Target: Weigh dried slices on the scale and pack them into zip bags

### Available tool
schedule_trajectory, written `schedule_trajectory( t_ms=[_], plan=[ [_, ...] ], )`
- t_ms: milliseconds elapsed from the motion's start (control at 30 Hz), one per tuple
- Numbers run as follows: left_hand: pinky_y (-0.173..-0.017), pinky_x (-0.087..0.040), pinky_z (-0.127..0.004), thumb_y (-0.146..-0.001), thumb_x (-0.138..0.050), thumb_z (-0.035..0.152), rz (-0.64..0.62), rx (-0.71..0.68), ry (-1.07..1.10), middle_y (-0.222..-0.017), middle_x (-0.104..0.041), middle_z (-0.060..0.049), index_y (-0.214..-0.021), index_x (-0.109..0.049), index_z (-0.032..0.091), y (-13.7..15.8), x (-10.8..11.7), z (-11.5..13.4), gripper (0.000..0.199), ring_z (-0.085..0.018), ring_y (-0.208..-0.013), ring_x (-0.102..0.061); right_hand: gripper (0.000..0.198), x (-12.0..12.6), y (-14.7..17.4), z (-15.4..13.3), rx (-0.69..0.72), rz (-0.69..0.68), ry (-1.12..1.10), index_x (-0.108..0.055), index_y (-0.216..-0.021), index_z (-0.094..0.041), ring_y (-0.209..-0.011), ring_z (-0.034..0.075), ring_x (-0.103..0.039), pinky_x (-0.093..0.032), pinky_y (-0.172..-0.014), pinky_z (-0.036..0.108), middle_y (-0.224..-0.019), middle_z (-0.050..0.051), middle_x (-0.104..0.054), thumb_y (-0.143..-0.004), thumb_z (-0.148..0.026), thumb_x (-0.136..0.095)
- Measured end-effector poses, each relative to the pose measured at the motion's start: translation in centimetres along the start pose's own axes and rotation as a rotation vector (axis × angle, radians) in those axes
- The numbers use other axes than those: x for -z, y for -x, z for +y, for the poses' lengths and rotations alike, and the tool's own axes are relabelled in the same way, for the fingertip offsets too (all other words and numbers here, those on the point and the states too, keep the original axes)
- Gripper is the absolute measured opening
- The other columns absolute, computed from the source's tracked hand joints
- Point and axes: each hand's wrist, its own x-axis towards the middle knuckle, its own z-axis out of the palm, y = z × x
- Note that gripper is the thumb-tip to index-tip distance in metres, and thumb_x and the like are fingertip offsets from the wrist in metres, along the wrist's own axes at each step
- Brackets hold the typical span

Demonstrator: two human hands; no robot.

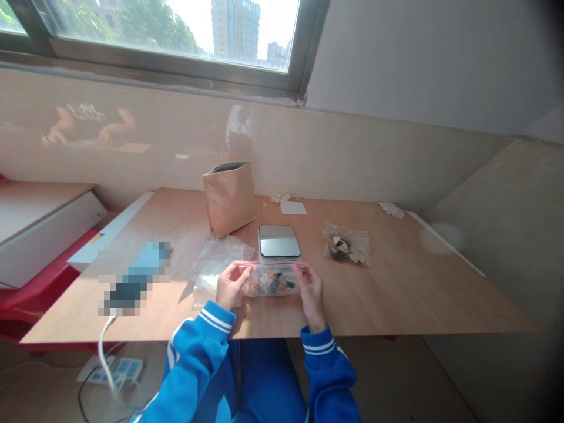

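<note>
Both my hands hold a clear zip-lock bag (274, 282) by the two ends of its red-lined top edge. Inside it are brown and dark dried pieces whose kind I cannot make out. My left hand (230, 284) pinches the left corner, and my right hand (311, 288) grips the right corner. Just beyond the bag sits a small scale (279, 241) with a shiny square top. Beside my left hand lie several flat clear zip-lock bags (214, 261). To the right of the scale rests another zip-lock bag (346, 244) with pale and dark pieces in it.
A brown paper pouch (230, 198) stands with its top open behind the scale. White paper (294, 207) and crumpled tissue (391, 210) lie toward the wall. A blurred-out object (136, 279) with a white cable (102, 346) is at the left. A power strip (118, 371) lies below the table.
</note>
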Motion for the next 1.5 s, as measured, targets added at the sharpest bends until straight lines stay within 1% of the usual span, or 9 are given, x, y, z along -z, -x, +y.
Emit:
schedule_trajectory(
  t_ms=[167,433,600,933,1067,1133,1233,1300,1500],
  plan=[
    [-0.074,-0.052,-0.031,-0.067,-0.077,0.041,0.002,-0.001,-0.003,-0.078,-0.070,-0.005,-0.079,-0.065,0.017,0.1,-0.2,0.1,0.029,-0.020,-0.079,-0.066,0.031,-0.1,-0.1,0.0,-0.005,0.031,-0.027,-0.069,-0.087,-0.017,-0.074,0.018,-0.061,-0.049,-0.072,0.031,-0.079,0.002,-0.068,-0.077,-0.047,-0.070],
    [-0.070,-0.055,-0.029,-0.066,-0.077,0.044,-0.154,0.051,-0.034,-0.090,-0.069,-0.007,-0.090,-0.066,0.016,0.0,-0.2,0.1,0.038,-0.019,-0.082,-0.066,0.027,-0.5,0.2,-1.2,-0.030,-0.158,-0.162,-0.069,-0.094,-0.021,-0.088,0.020,-0.066,-0.052,-0.084,0.035,-0.091,0.004,-0.072,-0.078,-0.043,-0.069],
    [-0.055,-0.051,-0.024,-0.065,-0.078,0.044,-0.138,0.083,-0.003,-0.073,-0.066,-0.002,-0.079,-0.065,0.014,0.0,-0.3,0.2,0.035,-0.014,-0.064,-0.062,0.027,-0.5,0.3,-1.1,-0.071,-0.142,-0.111,-0.072,-0.087,-0.019,-0.083,0.020,-0.066,-0.052,-0.080,0.035,-0.085,0.005,-0.073,-0.076,-0.043,-0.072],
    [-0.058,-0.048,-0.022,-0.068,-0.077,0.042,-0.091,-0.003,-0.072,-0.071,-0.066,-0.001,-0.079,-0.067,0.014,-0.2,-0.1,0.2,0.031,-0.012,-0.063,-0.061,0.022,-0.4,0.3,-0.8,-0.018,-0.079,-0.103,-0.073,-0.080,-0.018,-0.077,0.018,-0.063,-0.049,-0.073,0.031,-0.079,0.003,-0.069,-0.074,-0.039,-0.075],
    [-0.058,-0.048,-0.022,-0.068,-0.076,0.044,-0.132,0.000,-0.059,-0.072,-0.064,0.000,-0.078,-0.065,0.015,-0.3,-0.2,0.3,0.033,-0.012,-0.062,-0.059,0.021,-0.5,0.2,-0.6,-0.018,-0.075,-0.136,-0.071,-0.081,-0.019,-0.078,0.017,-0.063,-0.049,-0.075,0.031,-0.080,0.003,-0.069,-0.075,-0.039,-0.074],
    [-0.061,-0.049,-0.022,-0.069,-0.075,0.045,-0.174,0.016,-0.063,-0.078,-0.066,-0.002,-0.083,-0.065,0.015,-0.2,-0.2,0.3,0.034,-0.013,-0.067,-0.061,0.021,-0.5,0.3,-0.6,-0.007,-0.101,-0.159,-0.071,-0.083,-0.019,-0.085,0.018,-0.063,-0.050,-0.081,0.032,-0.086,0.003,-0.070,-0.077,-0.039,-0.073],
    [-0.065,-0.050,-0.022,-0.069,-0.076,0.044,-0.216,0.040,-0.120,-0.087,-0.069,-0.004,-0.091,-0.067,0.016,-0.2,-0.1,0.1,0.036,-0.015,-0.077,-0.064,0.026,-0.5,0.4,-0.8,-0.031,-0.201,-0.188,-0.070,-0.100,-0.022,-0.093,0.019,-0.064,-0.049,-0.087,0.034,-0.098,0.004,-0.070,-0.080,-0.039,-0.070],
    [-0.066,-0.049,-0.022,-0.070,-0.076,0.044,-0.224,0.037,-0.156,-0.084,-0.069,-0.004,-0.087,-0.068,0.016,-0.2,-0.1,0.0,0.033,-0.015,-0.078,-0.064,0.029,-0.5,0.5,-0.9,-0.054,-0.258,-0.184,-0.069,-0.105,-0.023,-0.094,0.020,-0.065,-0.050,-0.088,0.035,-0.100,0.004,-0.070,-0.081,-0.040,-0.069],
    [-0.055,-0.043,-0.020,-0.070,-0.075,0.044,-0.210,0.031,-0.150,-0.068,-0.063,0.001,-0.075,-0.066,0.016,0.0,-0.2,0.3,0.031,-0.010,-0.060,-0.057,0.025,-0.6,0.4,-1.0,-0.013,-0.287,-0.103,-0.072,-0.088,-0.020,-0.090,0.021,-0.064,-0.051,-0.084,0.035,-0.091,0.004,-0.070,-0.078,-0.042,-0.071]
  ],
)
